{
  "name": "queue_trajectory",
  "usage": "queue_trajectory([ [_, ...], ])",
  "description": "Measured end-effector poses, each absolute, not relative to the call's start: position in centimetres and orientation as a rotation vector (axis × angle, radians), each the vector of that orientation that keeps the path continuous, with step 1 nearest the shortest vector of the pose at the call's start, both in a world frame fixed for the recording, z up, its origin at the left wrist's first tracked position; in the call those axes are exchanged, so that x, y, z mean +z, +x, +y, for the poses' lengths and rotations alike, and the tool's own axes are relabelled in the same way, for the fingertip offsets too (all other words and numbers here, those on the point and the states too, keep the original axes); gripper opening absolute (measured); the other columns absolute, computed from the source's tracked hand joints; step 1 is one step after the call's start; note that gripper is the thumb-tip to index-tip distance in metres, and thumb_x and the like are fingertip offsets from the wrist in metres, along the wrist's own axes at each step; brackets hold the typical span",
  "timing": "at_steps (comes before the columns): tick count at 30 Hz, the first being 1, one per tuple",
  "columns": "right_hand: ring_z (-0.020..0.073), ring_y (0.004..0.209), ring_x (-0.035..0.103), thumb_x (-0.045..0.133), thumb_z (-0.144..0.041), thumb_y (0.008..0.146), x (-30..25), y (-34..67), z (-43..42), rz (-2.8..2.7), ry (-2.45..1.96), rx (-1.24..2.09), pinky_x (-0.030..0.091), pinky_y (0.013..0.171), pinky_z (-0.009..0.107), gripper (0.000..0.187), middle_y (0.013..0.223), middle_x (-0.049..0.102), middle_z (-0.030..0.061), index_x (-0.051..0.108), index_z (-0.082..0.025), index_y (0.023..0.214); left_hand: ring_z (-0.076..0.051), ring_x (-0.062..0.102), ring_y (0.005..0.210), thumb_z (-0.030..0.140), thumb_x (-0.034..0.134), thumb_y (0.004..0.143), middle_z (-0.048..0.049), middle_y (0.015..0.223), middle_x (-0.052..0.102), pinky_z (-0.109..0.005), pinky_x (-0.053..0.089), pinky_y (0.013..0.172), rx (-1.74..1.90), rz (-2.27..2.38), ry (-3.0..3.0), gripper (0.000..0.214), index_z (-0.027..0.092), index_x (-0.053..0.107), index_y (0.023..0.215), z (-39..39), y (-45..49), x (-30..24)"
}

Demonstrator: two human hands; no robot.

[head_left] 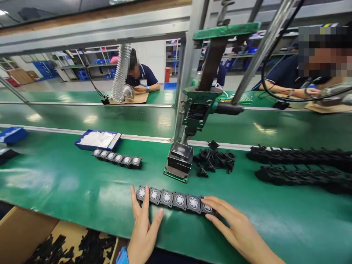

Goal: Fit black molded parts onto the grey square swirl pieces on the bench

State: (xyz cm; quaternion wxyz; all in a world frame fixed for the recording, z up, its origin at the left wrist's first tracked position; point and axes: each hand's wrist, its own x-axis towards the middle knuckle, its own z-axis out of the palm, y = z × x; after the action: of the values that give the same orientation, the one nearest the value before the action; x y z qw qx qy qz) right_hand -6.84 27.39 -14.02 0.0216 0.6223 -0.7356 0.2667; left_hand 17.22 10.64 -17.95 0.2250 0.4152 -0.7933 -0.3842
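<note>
Hands flat on green bench mat (68, 176), one at each end of near row of 6 small square fan units (173, 199), dark frames with white swirl rotors, laid edge to edge close to front edge of mat. Left hand (143, 227): fingers straight and spread, fingertips touching leftmost unit, thumb splayed under 2nd unit; nothing clamped. Right hand (236, 229): fingers extended and apart, resting against rightmost unit; nothing clamped. Blue band visible at left wrist.

Second row of 6 like units (117, 158) farther back and to left, well apart from both hands, just in front of blue tray (79, 145) holding white material. Press fixture (180, 160) with green frame standing behind near row, at centre. Loose pile of black parts (214, 160) just beside fixture on right. 2 long rows of black parts (299, 165) at far right. Cardboard box (24, 234) with black pieces below front edge, lower left. Co-worker (141, 75) seated across conveyor at left; another person's arm (286, 90) at upper right.
</note>
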Motion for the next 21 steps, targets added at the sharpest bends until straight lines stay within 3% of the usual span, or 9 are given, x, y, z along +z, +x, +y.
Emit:
queue_trajectory([
  [7, 0.0152, 0.103, 0.068, 0.052, -0.038, 0.095, -13.7, -9.0, 30.0, -2.31, 1.828, 0.869, 0.059, 0.092, 0.026, 0.032, 0.117, 0.068, 0.0042, 0.067, -0.025, 0.12, -0.046, 0.004, 0.147, 0.043, 0.053, 0.095, -0.0045, 0.161, -0.026, -0.063, 0.045, 0.099, -1.019, -2.284, 1.129, 0.073, 0.04, 0.013, 0.156, 12.9, 14.8, -17.2],
  [12, 0.012, 0.079, 0.067, 0.053, -0.038, 0.095, -12.5, -12.3, 30.3, -2.367, 1.497, 1.027, 0.058, 0.067, 0.021, 0.026, 0.104, 0.069, 0.0057, 0.071, -0.024, 0.109, -0.043, 0.01, 0.149, 0.036, 0.05, 0.095, -0.0099, 0.165, -0.008, -0.068, 0.028, 0.11, -0.746, -2.146, 1.123, 0.068, 0.032, 0.02, 0.156, 14.0, 15.4, -17.7],
  [14, 0.011, 0.075, 0.065, 0.049, -0.039, 0.096, -12.6, -14.3, 29.3, -2.398, 1.477, 0.966, 0.057, 0.068, 0.022, 0.029, 0.103, 0.069, 0.0061, 0.071, -0.024, 0.108, -0.04, 0.018, 0.148, 0.033, 0.051, 0.094, -0.0119, 0.163, 0.005, -0.065, 0.025, 0.114, -0.639, -2.075, 1.101, 0.065, 0.029, 0.025, 0.154, 14.0, 16.2, -18.6],
  [18, 0.016, 0.102, 0.064, 0.043, -0.036, 0.098, -14.0, -17.4, 25.6, -2.408, 1.718, 0.705, 0.056, 0.092, 0.033, 0.033, 0.118, 0.064, 0.0068, 0.066, -0.025, 0.12, -0.037, 0.03, 0.141, 0.032, 0.058, 0.087, -0.0122, 0.155, 0.026, -0.061, 0.027, 0.115, -0.485, -2.014, 0.934, 0.062, 0.027, 0.039, 0.145, 13.7, 16.7, -20.4],
  [21, 0.021, 0.113, 0.06, 0.05, -0.033, 0.094, -15.4, -18.2, 23.0, -2.406, 1.834, 0.567, 0.057, 0.091, 0.039, 0.035, 0.129, 0.058, 0.0056, 0.062, -0.031, 0.127, -0.034, 0.04, 0.134, 0.028, 0.063, 0.081, -0.009, 0.145, 0.035, -0.054, 0.033, 0.112, -0.347, -1.979, 0.712, 0.05, 0.029, 0.052, 0.13, 13.9, 16.1, -21.0],
])
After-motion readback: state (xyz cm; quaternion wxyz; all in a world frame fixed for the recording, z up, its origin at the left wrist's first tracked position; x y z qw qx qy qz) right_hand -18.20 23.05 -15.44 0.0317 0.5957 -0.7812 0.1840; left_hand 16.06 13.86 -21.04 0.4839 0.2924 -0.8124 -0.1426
